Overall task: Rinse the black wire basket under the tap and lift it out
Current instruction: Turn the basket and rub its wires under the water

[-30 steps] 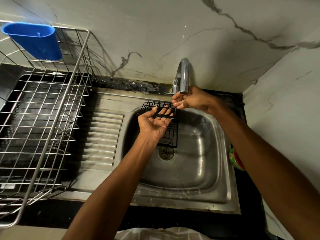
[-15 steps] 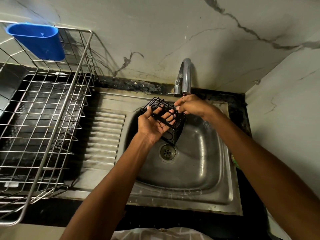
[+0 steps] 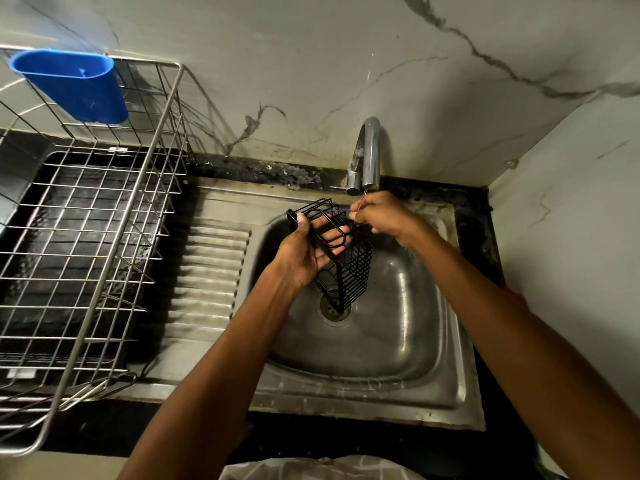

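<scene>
The black wire basket [image 3: 349, 271] hangs tilted over the steel sink [image 3: 398, 341], its lower corner above the drain. My left hand [image 3: 304, 251] grips its near side, fingers through the wires. At the basket's top right edge my right hand [image 3: 381, 216] holds on, just under the chrome tap [image 3: 367, 154]. A thin stream of water falls from the spout onto my right hand's fingers.
A large steel dish rack [image 3: 86, 230] stands on the left, with a blue plastic holder [image 3: 76, 84] hooked on its back rim. The ribbed drainboard [image 3: 207, 271] lies between rack and bowl. Marble walls close in behind and on the right.
The basket has been lifted and tipped from lying flat in the bowl to hanging steeply. My right hand came off the tap and took hold of the basket's top edge.
</scene>
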